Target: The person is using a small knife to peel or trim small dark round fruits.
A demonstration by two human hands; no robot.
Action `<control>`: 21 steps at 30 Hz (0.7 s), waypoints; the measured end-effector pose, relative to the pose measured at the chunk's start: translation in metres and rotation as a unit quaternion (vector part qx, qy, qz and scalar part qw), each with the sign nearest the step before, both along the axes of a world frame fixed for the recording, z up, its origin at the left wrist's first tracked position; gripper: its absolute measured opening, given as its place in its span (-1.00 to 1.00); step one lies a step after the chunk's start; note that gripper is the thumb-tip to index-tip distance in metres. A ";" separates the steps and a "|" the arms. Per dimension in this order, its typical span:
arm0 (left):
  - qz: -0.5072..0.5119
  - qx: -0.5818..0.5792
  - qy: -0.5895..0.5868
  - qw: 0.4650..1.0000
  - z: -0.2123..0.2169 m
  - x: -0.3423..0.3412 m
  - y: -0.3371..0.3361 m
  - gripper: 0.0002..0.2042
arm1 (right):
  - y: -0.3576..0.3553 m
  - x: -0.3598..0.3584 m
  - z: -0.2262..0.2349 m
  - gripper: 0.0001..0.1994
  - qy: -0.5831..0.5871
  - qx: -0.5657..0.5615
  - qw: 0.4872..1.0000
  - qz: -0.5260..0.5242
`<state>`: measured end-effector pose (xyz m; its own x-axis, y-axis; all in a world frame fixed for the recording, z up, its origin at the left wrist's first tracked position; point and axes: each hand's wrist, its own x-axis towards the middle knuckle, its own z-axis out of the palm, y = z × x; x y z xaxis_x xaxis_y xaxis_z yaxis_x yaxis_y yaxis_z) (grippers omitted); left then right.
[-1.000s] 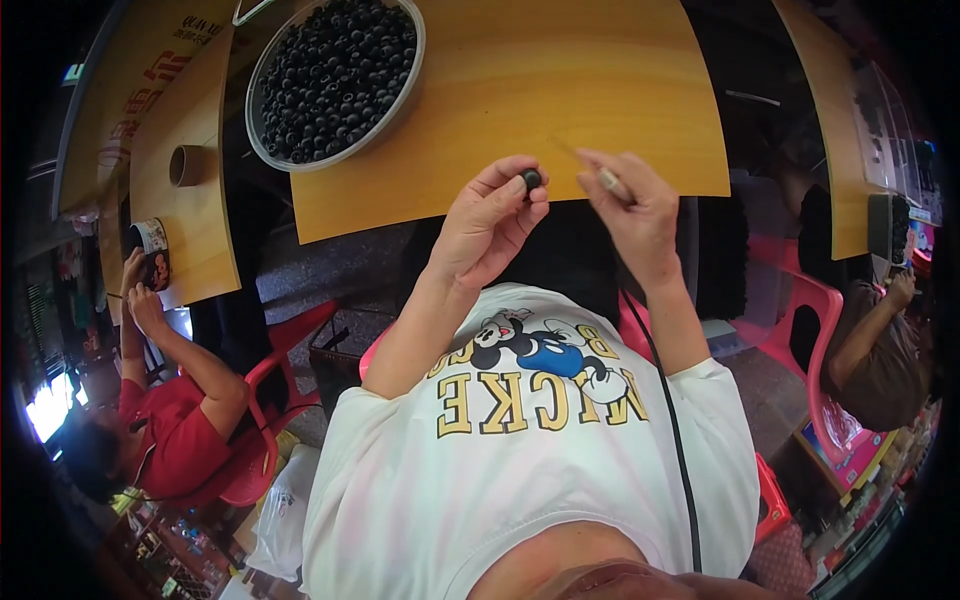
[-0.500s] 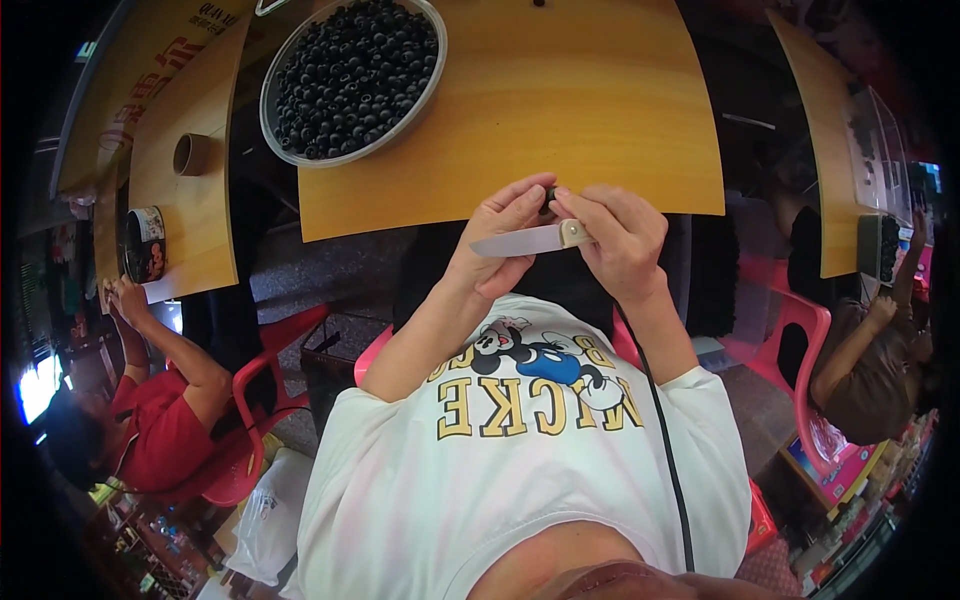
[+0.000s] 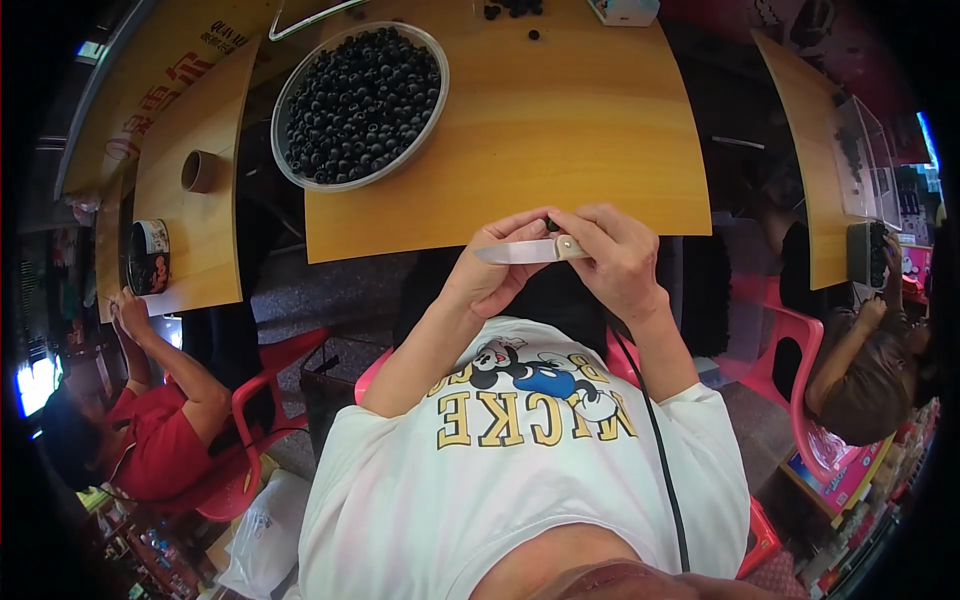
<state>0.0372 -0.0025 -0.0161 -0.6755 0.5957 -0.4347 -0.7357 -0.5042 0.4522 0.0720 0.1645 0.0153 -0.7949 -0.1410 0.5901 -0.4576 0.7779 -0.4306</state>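
Yellow wooden surface (image 3: 560, 130) carries a round bowl (image 3: 432, 110) of dark berries far left. Near its edge, right hand (image 3: 615, 262) grips a knife (image 3: 522, 251); left hand (image 3: 495, 275) pinches a small dark berry (image 3: 551, 224).

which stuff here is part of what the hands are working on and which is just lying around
In use: small knife in the right hand; small dark fruit pinched in the left hand; bowl of dark fruit.

Lying about: cardboard tube, round tin, loose fruit on the far table edge.
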 end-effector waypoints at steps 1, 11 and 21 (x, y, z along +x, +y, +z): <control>0.000 0.000 -0.001 1.000 -0.002 0.000 -0.001 -0.76 | 0.000 0.001 0.000 -0.65 -0.001 0.000 1.000 0.000; 0.014 0.082 -0.060 0.995 0.005 -0.006 -0.006 -0.80 | 0.006 0.012 0.011 -0.67 -0.049 -0.009 0.999 -0.005; -0.016 0.123 -0.052 0.991 0.005 -0.008 -0.012 -0.81 | 0.005 0.013 0.007 -0.70 -0.040 0.049 0.998 -0.005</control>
